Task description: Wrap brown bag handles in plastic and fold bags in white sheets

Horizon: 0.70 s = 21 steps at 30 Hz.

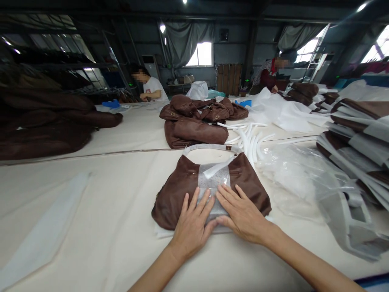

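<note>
A brown leather handbag [176, 194] lies flat on the table in front of me, with white sheet edges showing beneath it. Around its middle runs a clear plastic band [209, 172], and its wrapped handle [209, 147] arches away from me. My left hand [194, 223] rests on the lower middle of the bag, fingers spread over the band and leather. Beside it, my right hand [240, 211] presses flat on the band and the bag's right half. The two thumbs meet near the bag's lower edge. Neither hand grips anything.
Behind the handbag sits a pile of brown bags [197, 132] beside white foam strips [249, 140]. Clear plastic bags [291, 178] and a stack of wrapped bags [358, 146] occupy the right. More brown bags [45, 121] lie far left, near a translucent sheet [51, 227]. Two people work beyond.
</note>
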### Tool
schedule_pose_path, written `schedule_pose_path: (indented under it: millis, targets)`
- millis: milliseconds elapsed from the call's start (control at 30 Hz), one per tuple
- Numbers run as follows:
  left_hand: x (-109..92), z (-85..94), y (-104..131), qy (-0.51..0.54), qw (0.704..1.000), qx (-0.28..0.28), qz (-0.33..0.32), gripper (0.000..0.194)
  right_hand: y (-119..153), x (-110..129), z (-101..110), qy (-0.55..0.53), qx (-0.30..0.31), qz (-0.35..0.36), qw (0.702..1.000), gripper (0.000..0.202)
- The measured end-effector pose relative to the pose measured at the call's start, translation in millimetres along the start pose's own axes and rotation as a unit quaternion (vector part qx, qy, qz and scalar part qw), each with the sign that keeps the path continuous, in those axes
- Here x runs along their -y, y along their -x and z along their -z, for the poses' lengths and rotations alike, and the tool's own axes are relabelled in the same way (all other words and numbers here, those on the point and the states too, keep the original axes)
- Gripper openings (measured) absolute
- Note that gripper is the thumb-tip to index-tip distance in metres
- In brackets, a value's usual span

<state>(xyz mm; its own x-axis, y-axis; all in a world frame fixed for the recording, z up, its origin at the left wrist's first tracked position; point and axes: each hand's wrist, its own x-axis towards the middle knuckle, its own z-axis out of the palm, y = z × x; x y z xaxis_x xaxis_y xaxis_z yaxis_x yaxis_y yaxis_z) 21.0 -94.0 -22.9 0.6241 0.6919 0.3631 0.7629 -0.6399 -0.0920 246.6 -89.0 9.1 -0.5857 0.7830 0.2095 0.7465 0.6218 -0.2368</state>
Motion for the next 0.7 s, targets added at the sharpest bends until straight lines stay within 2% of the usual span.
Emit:
schedule_pose_path:
  millis: [100, 200, 267, 400, 467, 533, 633, 700]
  targets:
    - [-1.5, 5.7, -2.6, -0.014, 1.000, 0.006, 0.001, 0.058, 6.2, 0.0, -6.9, 0.006, -0.004, 0.010, 1.000, 0.066]
    - [-2.3, 19.3, -11.6, -0.016, 1.000, 0.006, 0.003, 0.056, 9.3, -3.0, -0.4, -0.019, -0.008, 0.008, 1.000, 0.059]
    - [-1.7, 23.3, -19.1, -0.015, 1.000, 0.004, 0.009, 0.057, 12.4, -6.8, 5.9, -0.037, -0.037, -0.018, 0.998, 0.054]
    - [1.3, 6.6, -29.0, 0.002, 1.000, 0.008, 0.012, 0.059, 19.2, -27.6, 8.6, -0.077, -0.143, -0.128, 0.978, 0.052]
    - [2.1, -2.1, -31.6, 0.021, 0.999, 0.023, 0.014, 0.059, 20.3, -44.5, 7.9, -0.110, -0.187, -0.218, 0.952, 0.056]
    - [3.5, -0.9, -33.6, 0.044, 0.998, 0.036, 0.018, 0.057, 19.1, -61.7, 9.3, -0.153, -0.194, -0.310, 0.918, 0.061]
    - [13.9, 18.4, -31.2, 0.079, 0.995, 0.021, 0.053, 0.052, 12.8, -81.5, 16.0, -0.256, -0.161, -0.410, 0.861, 0.065]
    - [30.1, 32.3, -19.4, 0.093, 0.987, -0.010, 0.133, 0.050, 6.9, -89.7, 21.3, -0.334, -0.145, -0.451, 0.815, 0.066]
